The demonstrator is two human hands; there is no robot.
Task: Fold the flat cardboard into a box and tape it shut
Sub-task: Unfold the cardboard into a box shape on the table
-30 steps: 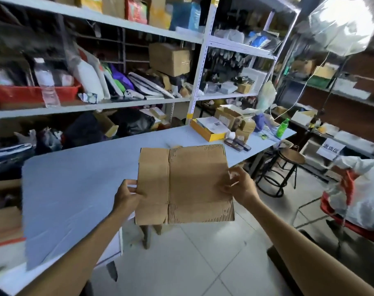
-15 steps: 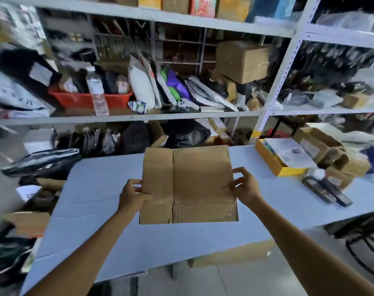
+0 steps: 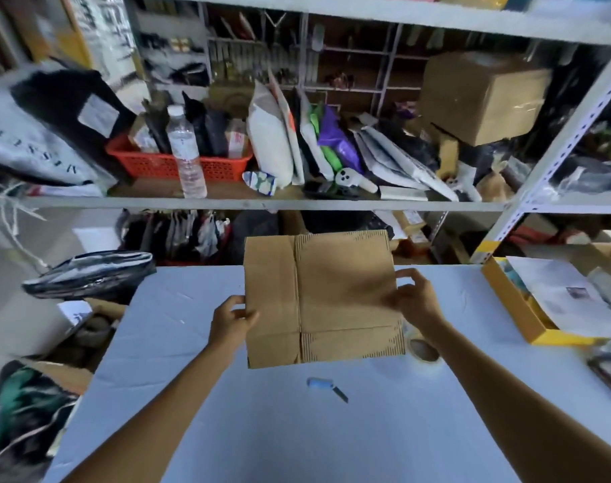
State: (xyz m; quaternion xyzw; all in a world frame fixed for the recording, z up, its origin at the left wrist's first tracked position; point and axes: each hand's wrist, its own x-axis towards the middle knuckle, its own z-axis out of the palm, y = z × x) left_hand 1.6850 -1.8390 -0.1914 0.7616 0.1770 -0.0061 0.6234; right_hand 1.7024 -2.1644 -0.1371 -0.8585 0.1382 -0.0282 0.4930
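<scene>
Head view: the left hand (image 3: 232, 320) pinches the left edge of the flat cardboard (image 3: 332, 298), thumb on its near face, and the right hand (image 3: 415, 301) grips the right edge with curled fingers. The cardboard is held upright over the bench (image 3: 297, 440), toward the far edge, not yet folded. A tape roll (image 3: 423, 350) lies just below its lower right corner, with a blue-handled cutter (image 3: 326, 388) nearer the front edge. A yellow box (image 3: 516, 308) sits at the right edge.

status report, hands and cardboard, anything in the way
Left hand grips the left edge of the cardboard, right hand the right edge. Sheet flat, not yet folded, held over the table. Tape roll and blue cutter lie there, nothing blocking.
</scene>
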